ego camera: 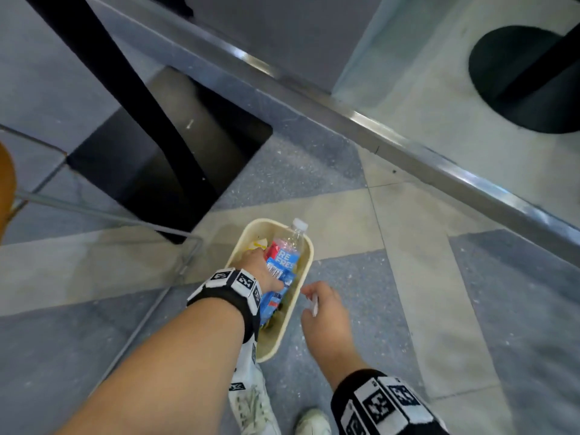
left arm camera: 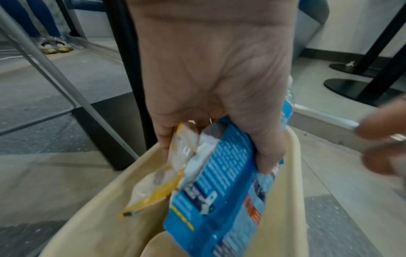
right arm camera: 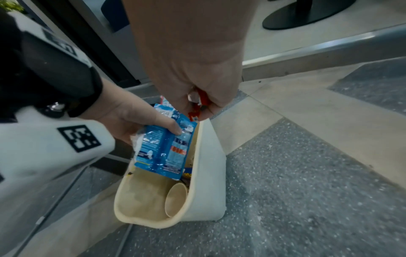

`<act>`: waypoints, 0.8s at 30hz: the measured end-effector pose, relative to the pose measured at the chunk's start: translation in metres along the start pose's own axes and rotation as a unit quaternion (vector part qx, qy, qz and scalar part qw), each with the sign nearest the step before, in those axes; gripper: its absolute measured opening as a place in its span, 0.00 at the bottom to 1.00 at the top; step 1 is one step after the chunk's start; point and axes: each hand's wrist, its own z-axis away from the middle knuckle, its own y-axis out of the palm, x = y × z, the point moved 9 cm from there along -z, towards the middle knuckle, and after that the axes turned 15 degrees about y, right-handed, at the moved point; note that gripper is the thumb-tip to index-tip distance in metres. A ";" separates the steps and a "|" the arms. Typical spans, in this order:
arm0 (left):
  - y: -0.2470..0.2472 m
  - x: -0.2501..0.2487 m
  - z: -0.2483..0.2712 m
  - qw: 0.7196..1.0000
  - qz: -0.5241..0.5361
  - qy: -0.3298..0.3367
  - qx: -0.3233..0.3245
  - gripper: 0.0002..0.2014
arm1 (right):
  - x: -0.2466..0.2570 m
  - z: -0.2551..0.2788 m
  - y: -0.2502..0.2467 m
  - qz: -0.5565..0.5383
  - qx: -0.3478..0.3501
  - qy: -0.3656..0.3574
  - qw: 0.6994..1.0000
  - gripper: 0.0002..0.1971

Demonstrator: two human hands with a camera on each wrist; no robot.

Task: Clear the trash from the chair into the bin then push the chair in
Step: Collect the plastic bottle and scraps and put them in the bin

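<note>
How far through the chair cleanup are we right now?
Done: a paper cup already lies in the bin. In hand: left hand holds a blue wrapper, yellow wrapper and bottle over it; right hand pinches a small red scrap. Left: release these, push in the chair.

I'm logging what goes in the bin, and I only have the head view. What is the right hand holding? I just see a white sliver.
Observer: The right wrist view shows the right hand pinching a small red-and-white scrap just above the bin.
Operator: Is anything already inside?
Observer: Yes, a paper cup lies at the bottom.
Operator: Does the left hand hold only the blue wrapper and the bottle?
Observer: No. The left wrist view shows a yellow wrapper in the same grip.
</note>
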 end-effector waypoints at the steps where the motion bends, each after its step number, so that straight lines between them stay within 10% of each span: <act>1: 0.001 0.000 -0.002 1.000 -0.018 -0.001 -0.002 0.35 | 0.004 -0.003 0.004 -0.023 0.003 0.004 1.000 0.18; 7: 0.010 -0.004 0.004 0.996 0.072 0.050 0.021 0.49 | 0.019 -0.023 0.025 -0.105 0.024 0.045 0.993 0.15; 16: -0.015 0.053 0.039 0.975 0.188 0.041 -0.106 0.05 | 0.034 -0.015 0.056 -0.089 0.074 0.076 0.990 0.32; 24: -0.048 0.058 0.174 0.950 0.222 0.016 -0.218 0.17 | 0.072 0.075 0.049 0.081 0.096 -0.028 0.992 0.22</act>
